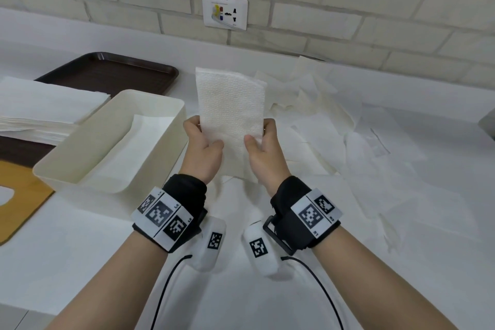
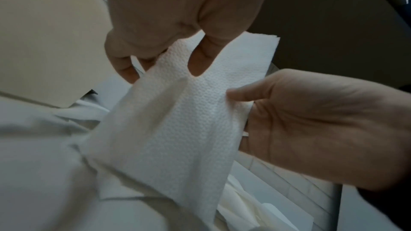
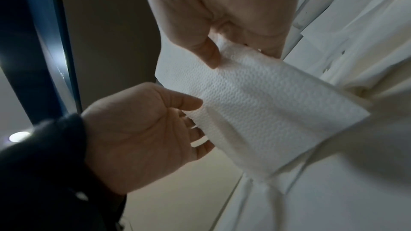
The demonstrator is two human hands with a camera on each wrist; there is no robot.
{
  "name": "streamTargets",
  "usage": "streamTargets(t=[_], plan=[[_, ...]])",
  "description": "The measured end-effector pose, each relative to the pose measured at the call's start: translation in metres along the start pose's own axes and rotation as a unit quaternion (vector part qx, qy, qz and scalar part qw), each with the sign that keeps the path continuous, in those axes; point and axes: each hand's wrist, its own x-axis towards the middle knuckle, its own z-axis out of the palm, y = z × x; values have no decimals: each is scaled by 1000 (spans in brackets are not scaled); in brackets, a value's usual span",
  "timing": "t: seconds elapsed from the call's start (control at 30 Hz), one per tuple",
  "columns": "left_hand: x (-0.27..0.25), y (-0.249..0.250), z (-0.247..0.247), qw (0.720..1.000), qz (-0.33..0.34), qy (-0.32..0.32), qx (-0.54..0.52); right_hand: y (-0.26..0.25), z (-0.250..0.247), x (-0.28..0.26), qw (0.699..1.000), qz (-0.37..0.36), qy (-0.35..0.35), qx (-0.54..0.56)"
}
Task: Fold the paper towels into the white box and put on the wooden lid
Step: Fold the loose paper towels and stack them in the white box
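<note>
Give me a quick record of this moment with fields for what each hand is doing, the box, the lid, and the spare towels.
left hand: pinches the left edge of the folded paper towel
right hand: pinches its right edge
white box: open, one folded towel inside
wooden lid: off, lying left of the box
towel stack: behind the box
loose towels: strewn at right

The paper towel [image 1: 230, 104] is showing plain white with a fine dotted pattern. The box [image 1: 160, 104] at nine o'clock is looking cream white. The tray [image 1: 112, 69] at ten o'clock is showing dark brown. The wristbands [image 1: 184, 195] are wearing black-and-white square codes.
</note>
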Motion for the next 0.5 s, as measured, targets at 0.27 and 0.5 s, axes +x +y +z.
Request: streamTargets(t=[0.27,0.5], plan=[[-4,18,-25,997,15,-18,74,-19,-2,11,994,78,-60,56],[-8,25,-52,997,-18,-29,71,-34,7,25,981,99,-168,2]])
